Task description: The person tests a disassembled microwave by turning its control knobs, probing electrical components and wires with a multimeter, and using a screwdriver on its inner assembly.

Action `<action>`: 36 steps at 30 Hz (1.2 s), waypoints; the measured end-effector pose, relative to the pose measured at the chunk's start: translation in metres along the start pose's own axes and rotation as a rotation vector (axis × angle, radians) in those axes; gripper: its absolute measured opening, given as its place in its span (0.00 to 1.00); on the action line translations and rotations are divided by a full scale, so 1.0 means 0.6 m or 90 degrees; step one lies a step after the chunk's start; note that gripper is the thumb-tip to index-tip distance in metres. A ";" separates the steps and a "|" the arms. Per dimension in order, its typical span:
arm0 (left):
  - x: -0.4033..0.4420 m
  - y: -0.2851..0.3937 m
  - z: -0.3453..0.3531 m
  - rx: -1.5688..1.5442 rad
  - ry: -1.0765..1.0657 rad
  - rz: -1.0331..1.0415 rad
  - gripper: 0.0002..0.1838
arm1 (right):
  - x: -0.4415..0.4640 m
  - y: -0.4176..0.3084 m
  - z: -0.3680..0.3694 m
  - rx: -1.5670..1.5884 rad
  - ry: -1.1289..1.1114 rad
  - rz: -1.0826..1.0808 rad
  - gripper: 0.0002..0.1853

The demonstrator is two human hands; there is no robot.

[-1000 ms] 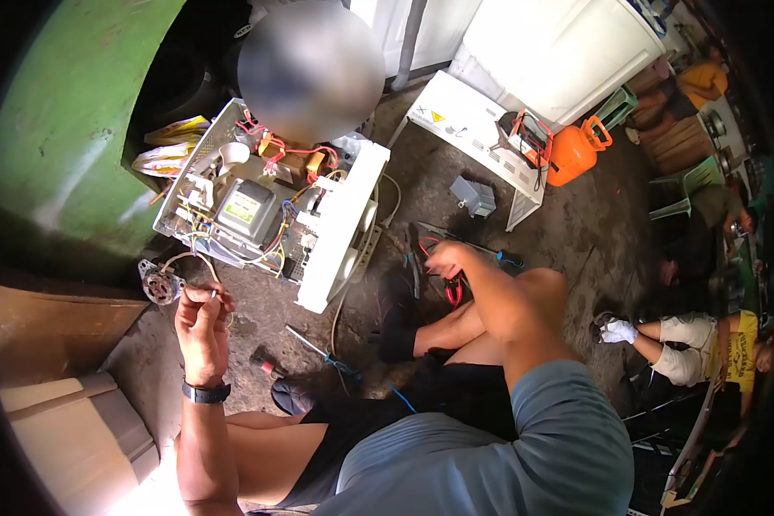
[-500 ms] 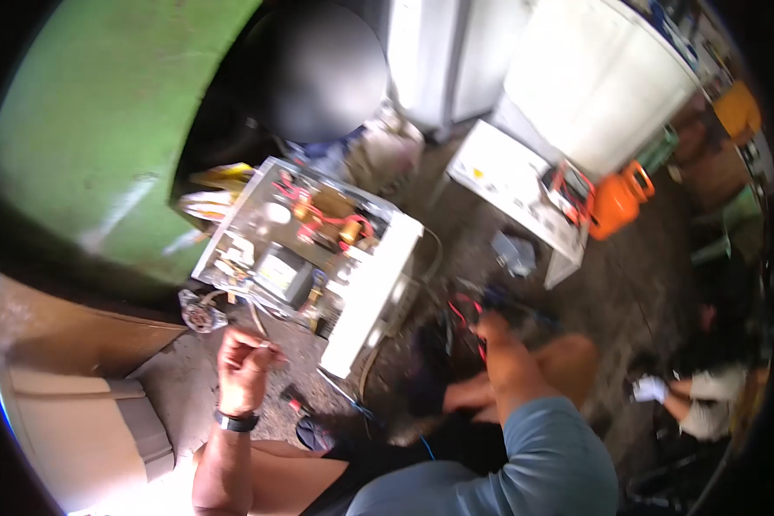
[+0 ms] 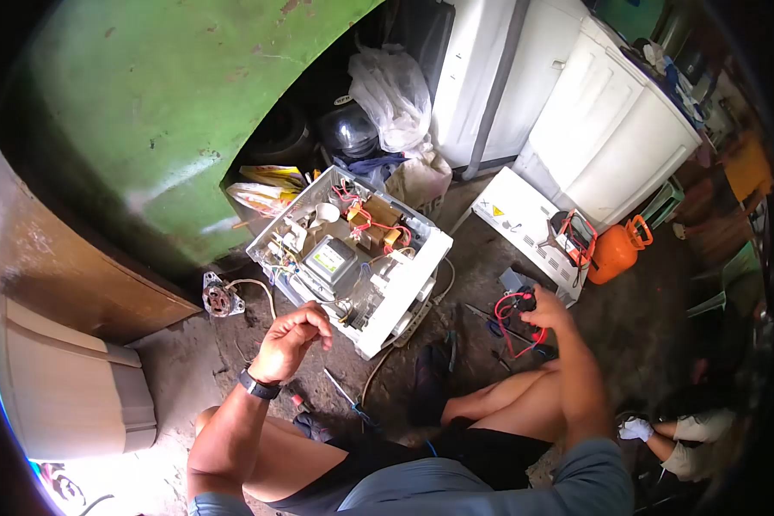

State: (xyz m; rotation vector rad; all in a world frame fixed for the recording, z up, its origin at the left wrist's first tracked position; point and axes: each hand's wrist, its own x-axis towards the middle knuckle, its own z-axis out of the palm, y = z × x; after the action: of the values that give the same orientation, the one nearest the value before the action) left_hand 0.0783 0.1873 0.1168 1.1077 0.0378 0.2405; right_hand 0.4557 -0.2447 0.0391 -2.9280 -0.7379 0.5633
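An appliance with its cover off (image 3: pixel 434 258), which looks like a microwave oven, stands on the floor ahead of me. Inside it sit a grey boxy part with a label (image 3: pixel 329 261), red wires and copper-coloured parts. My left hand (image 3: pixel 292 342) hovers at its near left edge, fingers curled together; whether anything is in them is hidden. A round motor-like part (image 3: pixel 221 297) lies to the left, its pale cable running toward that hand. Off to the right, my right hand (image 3: pixel 549 310) grips a bundle of red and black test leads (image 3: pixel 509 320), its red loop hanging down.
A white panel (image 3: pixel 512 202) with a warning label and an orange gas cylinder (image 3: pixel 617 249) stand at the right. A screwdriver (image 3: pixel 340 387) and other tools lie near my feet. Green metal (image 3: pixel 146 103) borders the left. Another person's gloved hand (image 3: pixel 635 429) shows at lower right.
My right hand has risen and moved away to the right, with the red and black leads in it. My left hand has shifted right and up toward the appliance. The view has also shifted.
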 end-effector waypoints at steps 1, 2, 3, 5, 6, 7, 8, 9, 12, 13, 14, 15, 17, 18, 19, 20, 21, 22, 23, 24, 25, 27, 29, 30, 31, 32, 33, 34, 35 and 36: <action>0.001 0.003 0.004 0.024 0.004 -0.001 0.11 | -0.019 -0.007 -0.028 0.002 0.062 -0.072 0.41; 0.002 0.003 0.001 0.015 -0.021 -0.001 0.11 | -0.043 -0.032 -0.063 -0.015 0.063 -0.091 0.37; 0.004 0.009 0.008 0.016 -0.022 0.001 0.11 | -0.076 -0.069 -0.105 -0.015 0.065 -0.092 0.37; 0.019 0.024 0.038 0.337 -0.011 0.059 0.12 | -0.146 -0.159 -0.184 -0.108 0.104 -0.259 0.32; 0.027 0.035 0.060 0.460 -0.027 0.120 0.12 | -0.171 -0.197 -0.210 -0.105 0.107 -0.260 0.32; 0.036 0.039 0.090 0.482 -0.026 0.149 0.14 | -0.193 -0.233 -0.231 -0.151 0.138 -0.367 0.31; 0.046 0.047 0.119 0.521 -0.060 0.150 0.17 | -0.215 -0.268 -0.246 -0.197 0.167 -0.473 0.29; 0.055 0.056 0.148 0.560 -0.094 0.152 0.21 | -0.233 -0.304 -0.258 -0.196 0.172 -0.522 0.28; 0.075 0.061 0.229 0.635 -0.132 0.010 0.38 | -0.253 -0.376 -0.263 -0.221 0.204 -0.653 0.22; 0.084 0.046 0.233 0.660 -0.149 -0.020 0.40 | -0.257 -0.391 -0.264 -0.225 0.202 -0.682 0.21; 0.088 0.038 0.240 0.573 -0.156 -0.045 0.38 | -0.256 -0.401 -0.260 -0.237 0.238 -0.707 0.19; 0.090 0.027 0.243 0.486 -0.161 -0.071 0.36 | -0.250 -0.407 -0.252 -0.248 0.273 -0.731 0.17; 0.083 -0.011 0.233 0.451 -0.136 -0.045 0.29 | -0.244 -0.410 -0.248 -0.231 0.279 -0.732 0.19; 0.077 -0.009 0.235 0.430 -0.082 -0.068 0.27 | -0.244 -0.410 -0.247 -0.181 0.281 -0.731 0.21; 0.072 -0.005 0.234 0.408 -0.028 -0.092 0.24 | -0.242 -0.408 -0.245 -0.131 0.282 -0.731 0.23; 0.069 0.005 0.226 0.430 -0.040 -0.166 0.25 | -0.238 -0.401 -0.239 -0.090 0.244 -0.728 0.32; 0.066 0.017 0.224 0.435 -0.037 -0.171 0.25 | -0.234 -0.395 -0.233 -0.083 0.244 -0.730 0.32; 0.060 0.028 0.224 0.461 -0.042 -0.187 0.25 | -0.233 -0.388 -0.227 0.002 0.196 -0.706 0.35; 0.055 0.035 0.223 0.487 -0.048 -0.203 0.25 | -0.230 -0.378 -0.221 0.085 0.148 -0.679 0.39; 0.053 0.032 0.216 0.524 -0.038 -0.212 0.25 | -0.221 -0.365 -0.212 0.107 0.077 -0.661 0.43; 0.053 0.034 0.208 0.555 -0.062 -0.249 0.24 | -0.215 -0.354 -0.199 0.116 0.074 -0.656 0.43; 0.053 0.043 0.211 0.640 -0.102 -0.219 0.19 | -0.199 -0.335 -0.170 0.120 -0.038 -0.657 0.42; 0.052 0.066 0.230 0.715 -0.119 -0.197 0.18 | -0.186 -0.317 -0.140 0.182 -0.057 -0.667 0.39; 0.052 0.077 0.239 0.788 -0.131 -0.169 0.18 | -0.186 -0.312 -0.137 0.222 -0.101 -0.632 0.38; 0.053 0.089 0.247 0.788 -0.134 -0.171 0.18 | -0.186 -0.307 -0.135 0.260 -0.145 -0.597 0.37; 0.055 0.100 0.254 0.826 -0.131 -0.179 0.18 | -0.186 -0.301 -0.130 0.305 -0.095 -0.632 0.34; 0.056 0.106 0.256 0.864 -0.127 -0.187 0.18 | -0.191 -0.298 -0.131 0.307 -0.094 -0.630 0.34; 0.057 0.107 0.254 0.881 -0.135 -0.167 0.17 | -0.196 -0.297 -0.138 0.335 -0.121 -0.608 0.34; 0.057 0.111 0.252 0.884 -0.134 -0.164 0.17 | -0.198 -0.298 -0.143 0.362 -0.147 -0.588 0.33; 0.057 0.115 0.252 0.887 -0.152 -0.137 0.17 | -0.197 -0.293 -0.131 0.401 -0.083 -0.612 0.30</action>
State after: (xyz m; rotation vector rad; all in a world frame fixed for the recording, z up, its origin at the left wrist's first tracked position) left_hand 0.1225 0.0907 0.2492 2.4911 0.1201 -0.1740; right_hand 0.3093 -0.1433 0.1787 -1.7020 -1.4827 0.6843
